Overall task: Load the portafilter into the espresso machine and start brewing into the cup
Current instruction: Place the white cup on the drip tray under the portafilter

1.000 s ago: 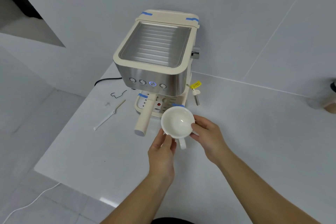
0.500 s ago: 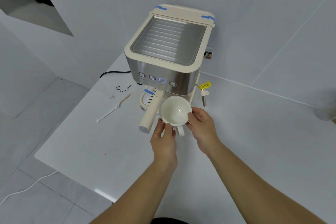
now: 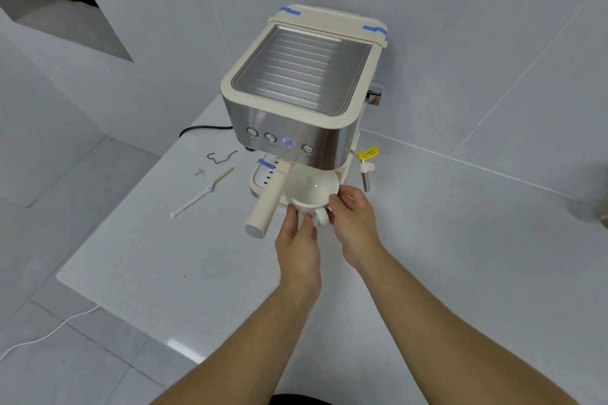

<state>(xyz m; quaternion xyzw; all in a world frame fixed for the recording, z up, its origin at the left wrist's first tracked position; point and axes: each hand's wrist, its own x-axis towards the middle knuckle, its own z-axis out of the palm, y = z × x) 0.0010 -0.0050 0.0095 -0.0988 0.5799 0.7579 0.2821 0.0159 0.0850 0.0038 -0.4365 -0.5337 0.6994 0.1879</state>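
- Cup [image 3: 311,189]: white, glazed, apparently ceramic; judged rigid, light, slippery on the glaze and liable to chip if knocked against metal. Best taken at the wall below the rim or by the small loop handle, which faces the person.
- Appearance: wide round bowl, empty, clean, one highlight inside; far rim tucked under the machine's front overhang.
- Position: held over the drip tray [image 3: 260,178], just right of the portafilter handle [image 3: 267,204]; whether its base rests on the tray cannot be told.
- Left hand [image 3: 297,245]: fingertips closed narrowly on the cup's near lower wall, beside the handle.
- Right hand [image 3: 353,223]: fingers pinching the cup's right side at the rim.
- Portafilter: cream handle juts forward-left from under the brew head, apparently already seated.
- Espresso machine [image 3: 296,85]: cream and steel, ribbed top plate, four round buttons, the third lit button [image 3: 288,142] glowing blue; steam wand [image 3: 365,179] at right with yellow tag.
- Counter [image 3: 164,256]: white; a thin white tool [image 3: 200,192] and bent wire [image 3: 221,157] lie to the left.
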